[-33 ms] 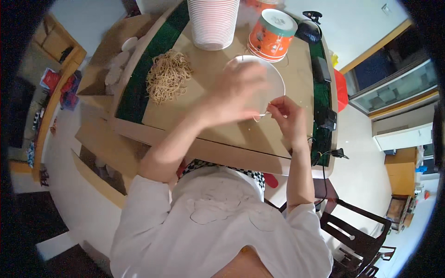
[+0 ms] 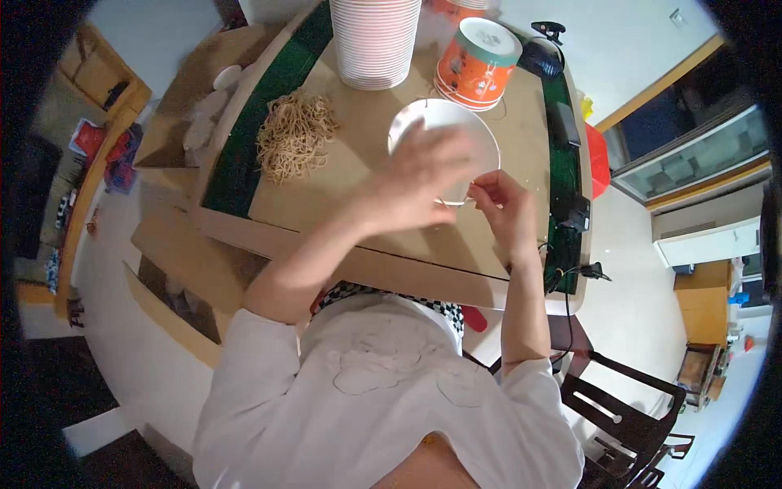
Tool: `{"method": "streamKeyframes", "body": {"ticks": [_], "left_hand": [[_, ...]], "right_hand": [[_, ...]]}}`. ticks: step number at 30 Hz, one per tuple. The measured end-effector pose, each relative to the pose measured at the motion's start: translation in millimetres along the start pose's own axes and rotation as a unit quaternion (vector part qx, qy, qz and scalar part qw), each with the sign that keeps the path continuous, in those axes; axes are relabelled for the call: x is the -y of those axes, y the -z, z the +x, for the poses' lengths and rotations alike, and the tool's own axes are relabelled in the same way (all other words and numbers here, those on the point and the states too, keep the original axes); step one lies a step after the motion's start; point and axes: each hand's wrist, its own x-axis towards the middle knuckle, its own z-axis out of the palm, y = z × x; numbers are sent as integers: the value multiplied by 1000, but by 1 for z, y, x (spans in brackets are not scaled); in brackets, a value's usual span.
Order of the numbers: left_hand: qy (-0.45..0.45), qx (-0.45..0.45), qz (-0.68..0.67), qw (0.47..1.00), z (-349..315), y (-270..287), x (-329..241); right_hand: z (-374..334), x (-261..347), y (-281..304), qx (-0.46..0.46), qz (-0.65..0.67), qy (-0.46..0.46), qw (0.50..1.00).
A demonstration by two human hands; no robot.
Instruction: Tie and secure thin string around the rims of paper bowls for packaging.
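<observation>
A white paper bucket (image 2: pixel 481 138) stands mouth up on the brown board, with a bit of cord showing at its far rim. Over its mouth and left side hovers my left hand (image 2: pixel 415 175), blurred, its fingers spread and thumb apart; nothing shows in it. My right hand (image 2: pixel 501 204) pinches at the near right rim, thumb and forefinger together on what looks like a thin cord (image 2: pixel 441 200); the fingertips cover most of it. To the left lies a loose heap of beige cords (image 2: pixel 297 134).
A tall stack of white paper buckets (image 2: pixel 375 49) stands at the back. Right of it are upside-down orange printed buckets (image 2: pixel 476 69). A black lamp-like device (image 2: pixel 542 57) and a black adapter (image 2: pixel 574 210) with cables line the right edge. An open cardboard box (image 2: pixel 179 293) sits left.
My left hand has shifted slightly, its thumb dropping away from the near rim. My right hand stays pinched at almost the same spot.
</observation>
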Motion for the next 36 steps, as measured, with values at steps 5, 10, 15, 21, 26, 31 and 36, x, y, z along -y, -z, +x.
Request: {"method": "streamKeyframes", "body": {"ticks": [5, 10, 15, 21, 26, 31, 36], "left_hand": [[32, 15, -66, 997, -6, -28, -6], [99, 81, -194, 973, -4, -29, 0], [90, 8, -286, 954, -1, -37, -1], [147, 44, -380, 912, -1, -34, 8], [105, 153, -402, 897, 4, -10, 31], [16, 151, -239, 959, 2, -4, 38], [-24, 44, -117, 992, 4, -28, 20]], "right_hand": [[-4, -4, -4, -33, 44, -2, 998], [-6, -4, -5, -46, 49, -1, 998], [-9, -4, -9, -67, 126, -21, 990], [-10, -3, -12, -60, 131, -1, 990], [-6, 1, -10, -50, 141, -27, 988], [0, 1, -6, -23, 105, -33, 994], [7, -1, -10, -3, 123, 12, 992]]}}
